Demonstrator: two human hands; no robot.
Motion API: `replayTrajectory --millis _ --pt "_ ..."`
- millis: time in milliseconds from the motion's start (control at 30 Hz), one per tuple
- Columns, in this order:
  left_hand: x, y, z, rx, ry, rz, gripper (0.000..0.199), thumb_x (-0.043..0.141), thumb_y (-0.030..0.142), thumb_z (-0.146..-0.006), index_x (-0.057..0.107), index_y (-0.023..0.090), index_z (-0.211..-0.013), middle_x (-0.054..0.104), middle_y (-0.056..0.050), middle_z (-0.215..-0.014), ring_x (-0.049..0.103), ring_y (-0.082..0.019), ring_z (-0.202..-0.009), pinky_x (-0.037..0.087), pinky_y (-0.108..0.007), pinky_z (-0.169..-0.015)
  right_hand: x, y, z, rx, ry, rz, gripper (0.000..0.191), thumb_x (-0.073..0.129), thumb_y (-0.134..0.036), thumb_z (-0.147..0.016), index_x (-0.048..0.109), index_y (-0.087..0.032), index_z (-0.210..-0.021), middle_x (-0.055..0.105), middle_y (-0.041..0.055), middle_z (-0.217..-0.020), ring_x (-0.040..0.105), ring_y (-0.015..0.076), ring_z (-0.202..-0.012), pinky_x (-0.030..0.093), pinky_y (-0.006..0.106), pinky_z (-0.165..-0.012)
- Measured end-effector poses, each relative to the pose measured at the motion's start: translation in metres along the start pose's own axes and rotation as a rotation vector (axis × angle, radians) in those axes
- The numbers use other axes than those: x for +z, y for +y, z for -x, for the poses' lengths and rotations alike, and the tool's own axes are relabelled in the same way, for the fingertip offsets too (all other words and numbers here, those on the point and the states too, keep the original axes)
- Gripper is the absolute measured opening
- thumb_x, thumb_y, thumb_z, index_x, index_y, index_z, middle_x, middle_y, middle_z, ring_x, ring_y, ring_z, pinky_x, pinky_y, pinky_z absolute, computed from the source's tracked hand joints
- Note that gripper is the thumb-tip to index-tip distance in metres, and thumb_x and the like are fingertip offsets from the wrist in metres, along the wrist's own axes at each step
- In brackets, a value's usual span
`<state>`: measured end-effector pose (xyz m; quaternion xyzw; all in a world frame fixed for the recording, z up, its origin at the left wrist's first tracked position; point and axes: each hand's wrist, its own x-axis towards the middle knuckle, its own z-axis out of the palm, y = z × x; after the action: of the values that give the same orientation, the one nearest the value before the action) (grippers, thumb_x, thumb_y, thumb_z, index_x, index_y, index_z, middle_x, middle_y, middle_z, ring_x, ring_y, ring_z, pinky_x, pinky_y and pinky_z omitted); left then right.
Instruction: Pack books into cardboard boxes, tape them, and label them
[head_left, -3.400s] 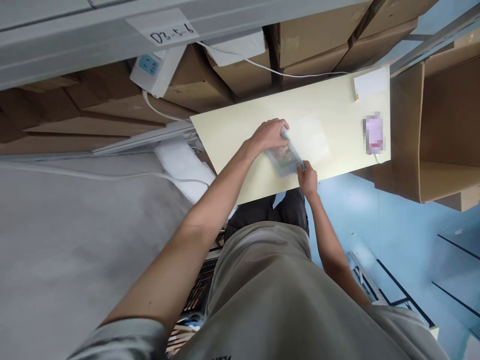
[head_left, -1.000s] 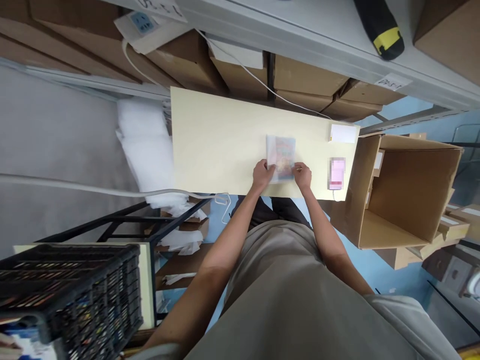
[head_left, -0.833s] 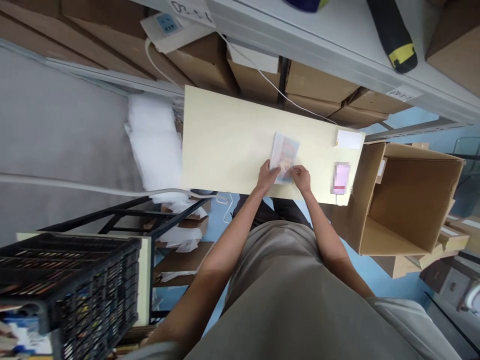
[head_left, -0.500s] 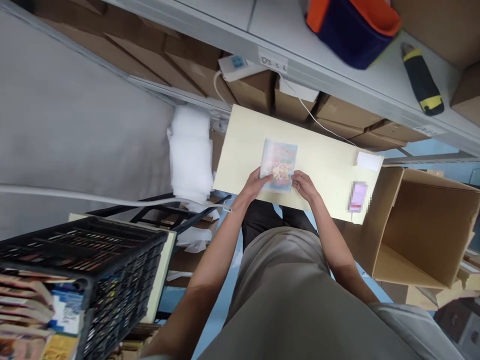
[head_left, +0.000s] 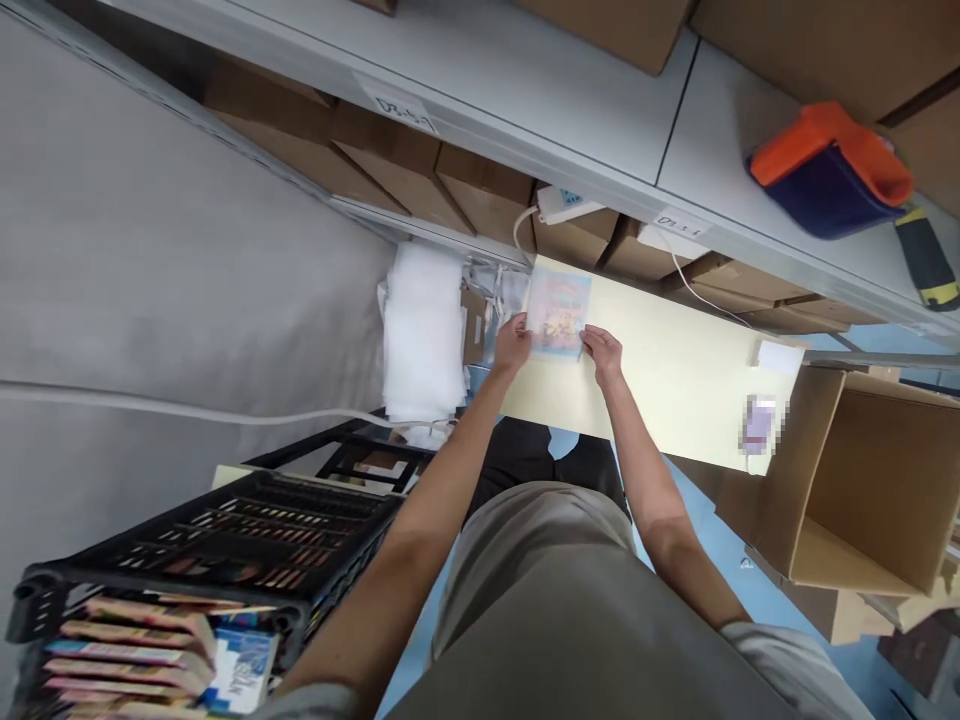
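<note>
A thin colourful book (head_left: 561,312), seemingly inside a translucent sleeve, is held over the left part of a pale yellow board (head_left: 660,390). My left hand (head_left: 514,342) grips its left edge near the lower corner. On the opposite edge, the fingers of my right hand (head_left: 602,350) pinch the lower right side. The cover shows blue with red and yellow figures, slightly blurred.
Left of the board lies a stack of white sheets (head_left: 424,330). A black crate (head_left: 300,530) with books stands lower left. An open cardboard box (head_left: 870,480) is at the right. A metal shelf (head_left: 525,90) with cartons crosses above; a blurred phone (head_left: 759,425) lies on the board.
The view has shifted, so the board and shelf appear farther right and the crate shows more. Both hands, still holding the book, have moved toward the left end of the board.
</note>
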<state>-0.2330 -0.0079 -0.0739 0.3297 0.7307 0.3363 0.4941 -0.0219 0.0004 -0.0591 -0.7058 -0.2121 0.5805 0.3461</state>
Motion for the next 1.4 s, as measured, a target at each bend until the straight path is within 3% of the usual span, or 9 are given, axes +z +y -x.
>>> replayTrajectory --millis 167,333,467,633,833,967,1167,1267,1400 --pt "0.003 0.003 -0.017 -0.101 -0.056 -0.034 0.046 0.070 0.013 -0.075 0.081 0.019 -0.119 0.083 -0.015 -0.127 0.078 -0.033 -0.124 0.058 -0.049 -0.120 0.011 0.006 0.003 0.041 0.135 0.030 0.027 0.086 -0.037 -0.076 0.078 -0.021 -0.096 0.086 0.0050 -0.093 0.080 0.0225 -0.099 0.068 0.040 -0.098" --pt "-0.010 0.017 0.007 -0.090 -0.087 0.002 0.041 0.069 0.015 -0.084 0.078 0.016 -0.124 0.077 -0.022 -0.146 0.075 -0.035 -0.135 0.054 -0.052 -0.126 0.001 -0.004 0.040 -0.009 0.127 0.055 0.033 0.082 -0.038 -0.077 0.079 -0.019 -0.104 0.087 0.0085 -0.108 0.078 0.0225 -0.108 0.064 0.041 -0.105" --pt "-0.023 0.037 0.046 -0.033 -0.113 0.084 0.029 0.066 0.015 -0.090 0.077 0.017 -0.117 0.081 -0.019 -0.137 0.078 -0.029 -0.132 0.056 -0.046 -0.125 -0.023 -0.021 0.090 -0.118 0.058 0.112 0.043 0.082 -0.048 -0.077 0.080 -0.020 -0.109 0.087 0.0119 -0.121 0.077 0.0252 -0.118 0.062 0.042 -0.106" --pt "-0.037 0.060 0.113 0.092 -0.122 0.243 0.022 0.068 0.021 -0.091 0.077 0.020 -0.112 0.083 -0.015 -0.131 0.079 -0.027 -0.126 0.058 -0.046 -0.121 -0.054 -0.045 0.155 -0.235 -0.068 0.144 0.048 0.085 -0.055 -0.075 0.082 -0.023 -0.109 0.087 0.0139 -0.127 0.078 0.0287 -0.119 0.061 0.045 -0.107" --pt "-0.065 0.071 0.207 0.179 0.035 0.346 0.024 0.072 0.039 -0.092 0.080 0.022 -0.108 0.085 -0.011 -0.116 0.080 -0.028 -0.114 0.062 -0.045 -0.110 -0.072 -0.071 0.217 -0.347 -0.331 0.212 0.040 0.085 -0.054 -0.084 0.083 -0.026 -0.112 0.087 0.0128 -0.129 0.081 0.0302 -0.122 0.061 0.047 -0.111" --pt "-0.085 0.055 0.287 0.230 0.215 0.438 0.035 0.074 0.053 -0.092 0.081 0.023 -0.108 0.086 -0.013 -0.120 0.080 -0.031 -0.117 0.061 -0.048 -0.113 -0.070 -0.070 0.245 -0.399 -0.567 0.276 0.039 0.086 -0.055 -0.086 0.083 -0.028 -0.113 0.089 0.0111 -0.124 0.083 0.0297 -0.117 0.062 0.048 -0.110" --pt "-0.103 0.002 0.411 0.145 0.499 0.580 0.035 0.081 0.056 -0.087 0.082 0.025 -0.104 0.087 -0.013 -0.121 0.081 -0.033 -0.119 0.063 -0.051 -0.111 -0.039 -0.040 0.286 -0.404 -0.898 0.402 0.043 0.088 -0.062 -0.086 0.083 -0.028 -0.113 0.090 0.0100 -0.121 0.084 0.0314 -0.113 0.064 0.052 -0.111" --pt "-0.118 -0.027 0.458 0.117 0.674 0.632 0.040 0.082 0.061 -0.087 0.082 0.025 -0.105 0.086 -0.013 -0.121 0.081 -0.032 -0.118 0.064 -0.050 -0.108 -0.018 -0.021 0.316 -0.413 -1.013 0.472 0.046 0.089 -0.064 -0.085 0.083 -0.028 -0.113 0.089 0.0098 -0.121 0.084 0.0323 -0.116 0.065 0.052 -0.111" --pt "-0.146 -0.060 0.500 0.091 0.850 0.713 0.043 0.080 0.063 -0.090 0.079 0.025 -0.108 0.084 -0.013 -0.129 0.080 -0.031 -0.121 0.064 -0.048 -0.109 0.005 0.004 0.368 -0.430 -1.148 0.544 0.041 0.088 -0.060 -0.087 0.084 -0.029 -0.114 0.089 0.0083 -0.121 0.084 0.0307 -0.115 0.065 0.050 -0.112"
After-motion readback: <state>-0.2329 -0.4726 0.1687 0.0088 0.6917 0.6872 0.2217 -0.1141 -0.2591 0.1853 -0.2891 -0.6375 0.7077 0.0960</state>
